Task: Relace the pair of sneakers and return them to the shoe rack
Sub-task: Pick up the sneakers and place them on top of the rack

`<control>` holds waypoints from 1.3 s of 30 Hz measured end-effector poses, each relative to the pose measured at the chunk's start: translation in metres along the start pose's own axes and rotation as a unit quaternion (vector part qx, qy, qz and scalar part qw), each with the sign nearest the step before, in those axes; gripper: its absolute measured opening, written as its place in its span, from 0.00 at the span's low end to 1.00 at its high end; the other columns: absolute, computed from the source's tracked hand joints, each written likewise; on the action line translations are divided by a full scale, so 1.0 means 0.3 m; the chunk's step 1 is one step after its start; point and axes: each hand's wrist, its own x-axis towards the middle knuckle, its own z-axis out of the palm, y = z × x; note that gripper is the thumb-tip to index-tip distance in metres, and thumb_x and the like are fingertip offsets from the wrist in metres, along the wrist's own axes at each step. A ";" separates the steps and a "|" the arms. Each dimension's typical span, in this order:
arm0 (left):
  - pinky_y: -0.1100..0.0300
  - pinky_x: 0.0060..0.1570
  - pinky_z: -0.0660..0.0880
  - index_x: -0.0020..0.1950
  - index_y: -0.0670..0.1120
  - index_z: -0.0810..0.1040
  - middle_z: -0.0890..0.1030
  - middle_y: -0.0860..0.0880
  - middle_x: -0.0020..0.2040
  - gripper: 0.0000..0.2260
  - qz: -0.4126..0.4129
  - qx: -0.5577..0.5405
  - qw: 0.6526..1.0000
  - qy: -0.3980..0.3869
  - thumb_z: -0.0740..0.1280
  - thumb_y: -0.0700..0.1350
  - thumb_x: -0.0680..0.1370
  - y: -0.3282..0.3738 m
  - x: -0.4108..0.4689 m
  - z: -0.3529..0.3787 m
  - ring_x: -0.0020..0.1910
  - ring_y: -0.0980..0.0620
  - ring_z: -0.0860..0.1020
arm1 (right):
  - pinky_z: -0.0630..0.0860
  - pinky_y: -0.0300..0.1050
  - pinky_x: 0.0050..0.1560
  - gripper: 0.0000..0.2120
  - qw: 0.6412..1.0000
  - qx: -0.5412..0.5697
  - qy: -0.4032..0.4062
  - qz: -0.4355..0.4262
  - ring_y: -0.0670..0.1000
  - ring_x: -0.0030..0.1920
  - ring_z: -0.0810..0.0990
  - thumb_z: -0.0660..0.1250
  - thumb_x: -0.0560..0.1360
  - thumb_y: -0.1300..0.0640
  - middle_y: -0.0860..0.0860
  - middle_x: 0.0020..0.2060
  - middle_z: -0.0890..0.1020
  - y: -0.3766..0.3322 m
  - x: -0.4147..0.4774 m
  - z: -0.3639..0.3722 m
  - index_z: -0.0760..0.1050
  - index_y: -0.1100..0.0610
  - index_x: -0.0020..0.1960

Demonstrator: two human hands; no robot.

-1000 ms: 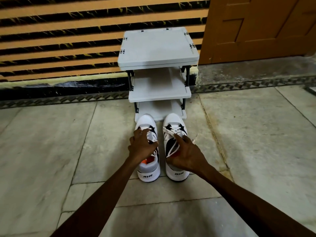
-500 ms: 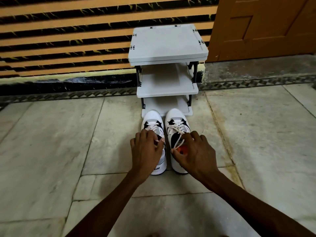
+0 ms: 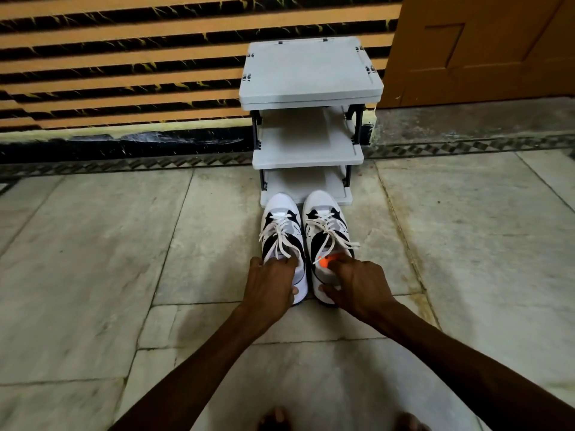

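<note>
Two white-and-black sneakers are sitting side by side on the marble floor (image 3: 93, 244) at frame centre, toes pointing up-frame and just touching the bottom shelf of the grey shoe rack (image 3: 309, 73). Both are laced, white laces lying loose across the tongues. The left hand (image 3: 270, 287) is closing around the heel collar of the left sneaker (image 3: 281, 231), fingers curling over the opening, thumb pressing on the back of the heel. The right hand (image 3: 357, 284) is gripping the heel of the right sneaker (image 3: 325, 228) the same way, fingers reaching into the opening beside the orange insole patch (image 3: 325, 262), thumb on the heel's back. The rack is standing in the upper centre of the frame against the striped orange-and-black wall (image 3: 124, 57), three shelves showing. A wooden door (image 3: 482, 48) is filling the upper right. Bare toes (image 3: 273, 419) are peeking in at the bottom edge.
</note>
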 end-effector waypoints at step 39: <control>0.55 0.49 0.60 0.53 0.54 0.73 0.80 0.53 0.44 0.09 0.053 0.093 0.941 0.321 0.66 0.51 0.74 0.144 0.075 -1.137 0.51 0.48 0.77 | 0.68 0.43 0.32 0.16 0.916 0.020 0.372 -0.147 0.49 0.35 0.77 0.62 0.68 0.39 0.46 0.36 0.80 -0.074 0.194 -1.073 0.78 0.50 0.43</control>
